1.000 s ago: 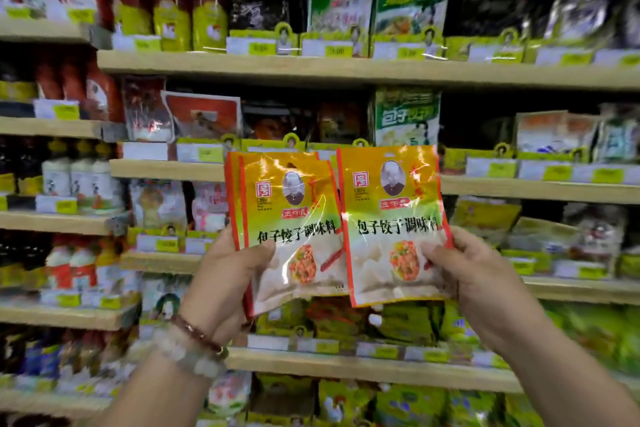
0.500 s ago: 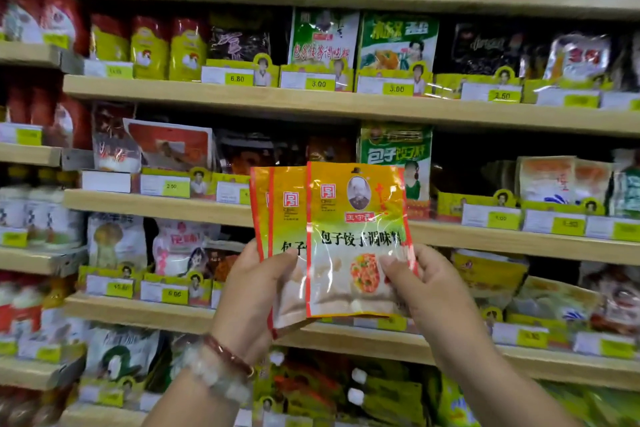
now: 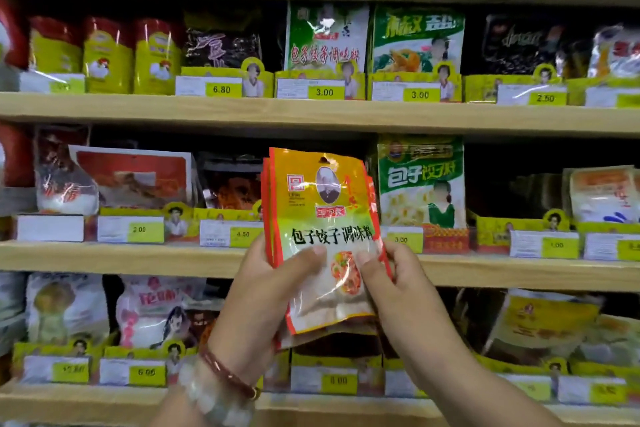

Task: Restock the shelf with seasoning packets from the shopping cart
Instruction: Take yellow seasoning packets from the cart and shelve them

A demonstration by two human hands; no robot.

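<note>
A stack of orange and yellow seasoning packets [image 3: 320, 215] with a portrait and Chinese lettering stands upright in front of the middle shelf [image 3: 138, 258]. My left hand [image 3: 266, 291] grips the stack's lower left edge, thumb on the front. My right hand [image 3: 394, 284] holds the lower right edge, thumb pressed on the clear window. The packets overlap closely, one in front of the others. Directly behind the stack the shelf slot looks dark. The shopping cart is out of view.
Wooden shelves carry rows of packets with yellow price tags. A green and white packet [image 3: 420, 184] stands just right of the stack, a dark packet [image 3: 232, 184] just left. More green packets [image 3: 325, 38] sit on the shelf above.
The two packets, held side by side a second ago, have been slid together into one stack. Both hands and the view have risen toward the middle shelf.
</note>
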